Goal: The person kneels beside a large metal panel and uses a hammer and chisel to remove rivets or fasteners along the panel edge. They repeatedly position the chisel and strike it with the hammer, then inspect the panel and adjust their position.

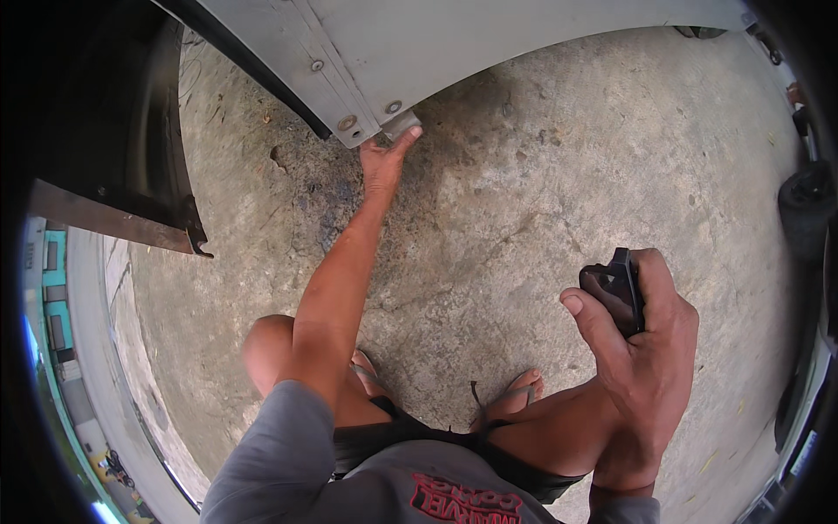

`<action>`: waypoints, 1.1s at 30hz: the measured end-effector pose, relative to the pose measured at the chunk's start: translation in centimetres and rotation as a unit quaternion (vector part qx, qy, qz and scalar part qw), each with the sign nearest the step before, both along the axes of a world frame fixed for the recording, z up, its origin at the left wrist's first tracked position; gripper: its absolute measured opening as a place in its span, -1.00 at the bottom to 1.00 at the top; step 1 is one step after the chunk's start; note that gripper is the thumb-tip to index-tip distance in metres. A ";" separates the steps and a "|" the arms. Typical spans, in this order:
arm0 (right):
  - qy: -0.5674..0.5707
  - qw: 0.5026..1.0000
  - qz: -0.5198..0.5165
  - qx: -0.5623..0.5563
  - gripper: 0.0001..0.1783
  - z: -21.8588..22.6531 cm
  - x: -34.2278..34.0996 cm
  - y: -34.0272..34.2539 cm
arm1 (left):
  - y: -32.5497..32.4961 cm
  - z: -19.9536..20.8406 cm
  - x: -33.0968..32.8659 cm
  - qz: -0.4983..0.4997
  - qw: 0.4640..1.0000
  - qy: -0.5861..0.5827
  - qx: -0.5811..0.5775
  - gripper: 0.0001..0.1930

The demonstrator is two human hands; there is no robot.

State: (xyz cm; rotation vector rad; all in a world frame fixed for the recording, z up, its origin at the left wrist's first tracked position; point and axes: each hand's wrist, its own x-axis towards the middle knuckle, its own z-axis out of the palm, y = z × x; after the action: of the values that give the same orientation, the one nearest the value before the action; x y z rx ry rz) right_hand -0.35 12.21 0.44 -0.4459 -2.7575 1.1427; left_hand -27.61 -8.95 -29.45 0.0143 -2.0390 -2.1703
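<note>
My left hand (382,162) reaches forward to the lower corner of a grey metal vehicle panel (419,52). Its thumb lies against a small pale tab (401,125) at the corner, and the fingers go out of sight behind the edge. Bolts and washers sit along a seam just above. My right hand (650,349), at the right, is raised over the floor, gripping a small black object (615,293) with a glossy face between thumb and fingers. What kind of object this is does not show.
Stained concrete floor (524,201) spreads below the panel and round my sandalled feet. A dark panel with a sharp lower corner (196,249) juts in from the left. Dark round parts (805,205) stand at the far right. Beyond the floor's left side lies a paved strip.
</note>
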 end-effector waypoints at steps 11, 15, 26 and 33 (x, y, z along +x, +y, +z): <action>-0.005 0.994 0.065 0.083 -0.62 0.0 -0.1 -3.7 | -3.4 0.0 -1.7 -0.069 0.997 -0.024 0.006 -0.49; 0.025 0.995 0.070 0.071 -0.61 0.2 -0.1 -4.9 | -6.6 1.3 -0.6 -0.061 0.998 -0.010 -0.006 -0.63; 0.007 0.995 0.068 0.070 -0.60 0.4 -1.9 -6.6 | -13.8 7.7 -0.6 -0.155 0.963 -0.013 -0.220 -0.38; -0.004 0.994 0.074 0.081 -0.60 -0.3 -3.0 -6.8 | -15.0 14.1 -0.5 -0.223 0.915 -0.141 -0.306 -0.02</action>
State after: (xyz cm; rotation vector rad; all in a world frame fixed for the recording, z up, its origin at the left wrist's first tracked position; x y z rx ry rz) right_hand -3.38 5.41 0.09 -0.2324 -2.9020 0.9346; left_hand -28.07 -23.93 -15.39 -0.2522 -3.0654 -1.6864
